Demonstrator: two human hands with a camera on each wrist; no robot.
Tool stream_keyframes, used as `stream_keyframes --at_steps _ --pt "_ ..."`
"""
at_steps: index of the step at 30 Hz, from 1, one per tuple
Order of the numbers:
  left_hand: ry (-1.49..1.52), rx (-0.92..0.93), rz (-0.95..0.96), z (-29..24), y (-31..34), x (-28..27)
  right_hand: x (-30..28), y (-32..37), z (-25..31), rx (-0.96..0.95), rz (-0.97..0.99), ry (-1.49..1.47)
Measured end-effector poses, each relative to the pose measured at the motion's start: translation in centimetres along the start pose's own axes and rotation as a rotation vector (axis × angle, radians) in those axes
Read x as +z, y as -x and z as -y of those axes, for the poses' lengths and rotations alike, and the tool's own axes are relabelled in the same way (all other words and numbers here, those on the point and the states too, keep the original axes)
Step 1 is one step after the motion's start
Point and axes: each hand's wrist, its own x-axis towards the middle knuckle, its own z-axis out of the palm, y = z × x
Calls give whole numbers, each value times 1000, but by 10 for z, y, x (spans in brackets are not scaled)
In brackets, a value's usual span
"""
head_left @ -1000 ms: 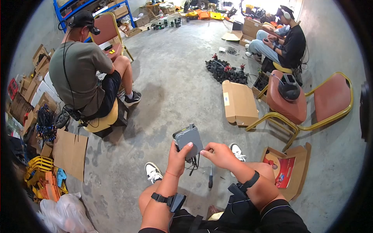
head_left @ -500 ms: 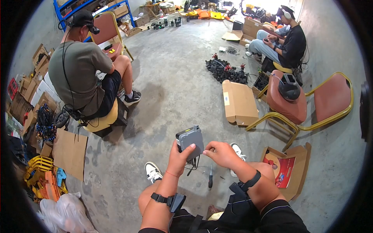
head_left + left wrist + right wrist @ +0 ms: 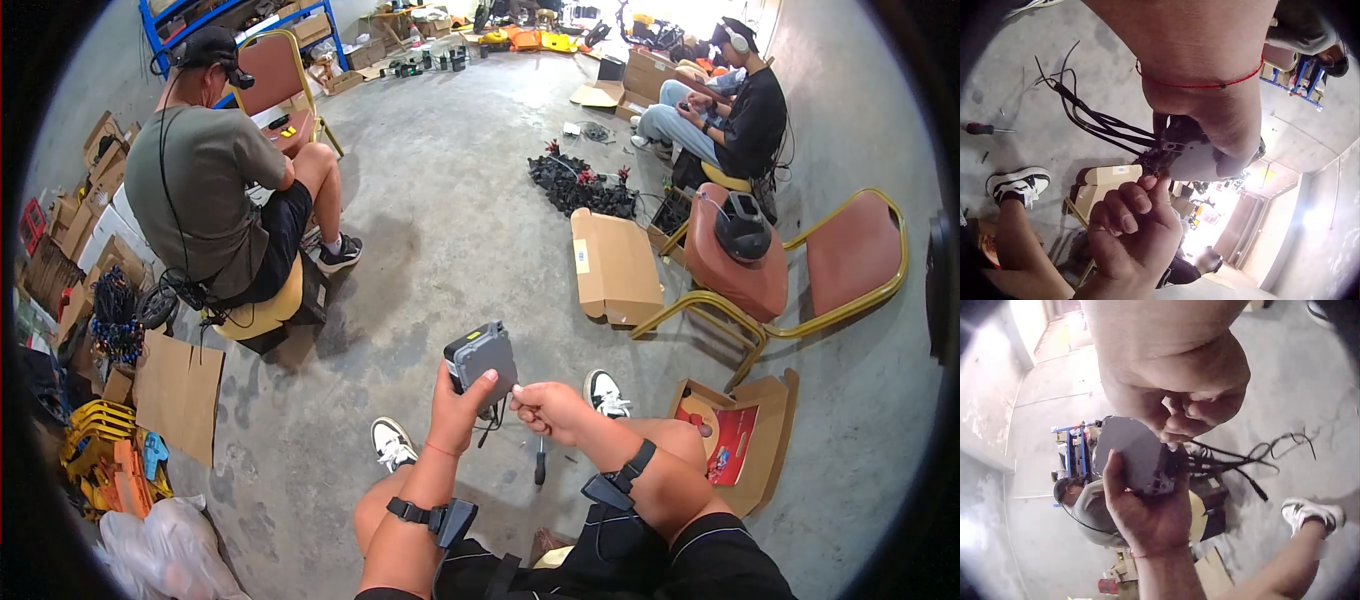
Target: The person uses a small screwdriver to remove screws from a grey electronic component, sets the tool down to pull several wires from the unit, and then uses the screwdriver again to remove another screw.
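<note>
My left hand (image 3: pixel 457 412) grips a grey and black box-shaped device (image 3: pixel 490 364), its thumb lying across the flat grey face. Several black cables (image 3: pixel 1104 128) hang from the device's lower end, some joined in a bundle in the left wrist view. Held close on the other side, my right hand (image 3: pixel 553 412) has its fingers curled, and thumb and forefinger pinch together right at the device's lower corner. What lies between those fingertips is hidden, and I cannot tell what it is. The right wrist view shows the grey face (image 3: pixel 1132 447) from the other side.
A screwdriver (image 3: pixel 540 465) lies on the floor between my feet. To the right are an open carton (image 3: pixel 770 450), a flattened carton (image 3: pixel 617 268) and red chairs (image 3: pixel 740 250). Two people sit ahead, one at left (image 3: pixel 205 190), one at right (image 3: pixel 745 120). A cardboard sheet (image 3: pixel 180 395) lies at left.
The device has shifted a little left and turned, showing more of its black side with the yellow label. My right hand has moved slightly left and down and rolled, staying at the device's corner.
</note>
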Motion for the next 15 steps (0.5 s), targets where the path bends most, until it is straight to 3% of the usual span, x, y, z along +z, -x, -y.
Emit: stream_keyframes --at_steps 2,6,9,11,15 --pt "35 -4 -28 -1 -1 -1 8 -1 -8 147 345 -584" --pt "117 -31 -44 1 -4 -3 28 11 -5 95 426 -540" --pt "148 -45 -47 1 -4 -3 30 12 1 21 366 -434" --pt "147 -38 -46 2 -5 -3 25 10 7 -49 136 -151" --pt "151 -36 -61 0 -4 -2 13 6 7 -164 -60 39"
